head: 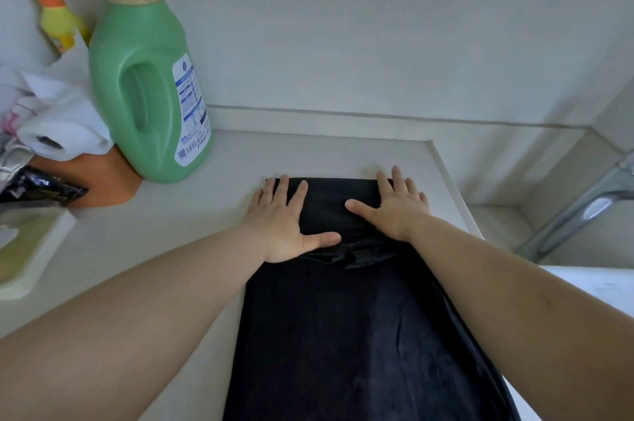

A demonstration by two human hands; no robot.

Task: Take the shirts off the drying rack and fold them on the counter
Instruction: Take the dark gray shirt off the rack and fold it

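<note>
A black shirt (343, 324) lies in a long strip on the white counter (192, 214), its far end folded over toward me. My left hand (284, 221) rests flat on the left side of that folded end, fingers spread, thumb on the fabric. My right hand (394, 204) presses flat on the right side, fingers spread, thumb pointing left. Both hands lie on top of the cloth without gripping it. The drying rack is not in view.
A tall green detergent bottle (147, 91) stands at the back left, with a yellow bottle (58, 22) behind it. White plastic bags (58, 111) and a dark pouch (37, 190) crowd the left. A sink with a metal faucet (579, 211) lies to the right.
</note>
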